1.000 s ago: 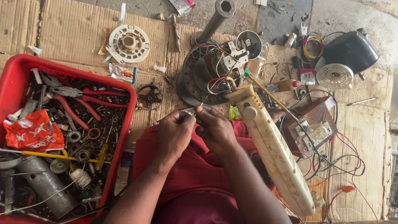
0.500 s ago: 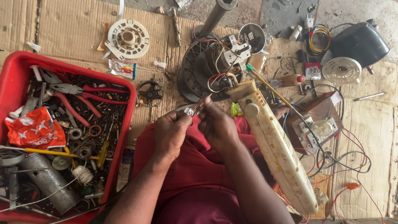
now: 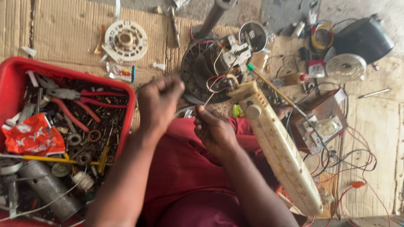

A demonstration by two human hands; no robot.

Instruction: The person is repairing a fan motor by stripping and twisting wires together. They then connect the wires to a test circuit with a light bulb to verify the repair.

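Flanking hands [image 3: 185, 113], red parts bin [image 3: 126, 90], cream casing [image 3: 277, 147]

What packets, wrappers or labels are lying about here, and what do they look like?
Red plastic wrapper: crumpled, red with white markings, on the tools in the red tray.
Small sachet: flat, pale with red and green print, on the cardboard just beyond the tray, left of the left hand.
Small packet: pink and white, beside the white round disc, far right.

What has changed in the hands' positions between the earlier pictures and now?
The left hand has pulled up and away, closed in a fist; earlier both hands met at a small metal piece. The right hand still pinches a thin wire. The red plastic tray of tools stays put.
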